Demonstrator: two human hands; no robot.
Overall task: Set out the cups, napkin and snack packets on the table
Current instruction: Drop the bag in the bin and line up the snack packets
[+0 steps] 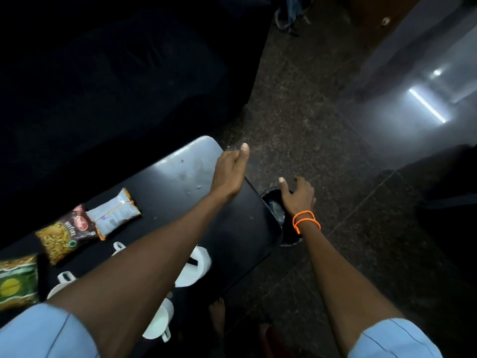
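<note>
Three snack packets lie in a row on the black table (247, 228): a silver and orange one (113, 214), a dark red and yellow one (65, 233), and a green and yellow one (16, 281) at the left edge. White cups (192, 267) (158, 321) (60, 282) stand near the front, partly hidden by my left forearm. My left hand (231, 170) hovers over the table's far right corner, fingers loosely curled, holding nothing. My right hand (298, 196) reaches down over a black bin (273, 210) beside the table, fingers spread. No napkin is visible.
A dark sofa (116, 73) fills the space behind the table. Speckled stone floor (309, 112) spreads to the right, with a bright light reflection at far right. A bare foot (218, 315) shows below the table's front edge. Something shiny lies inside the bin.
</note>
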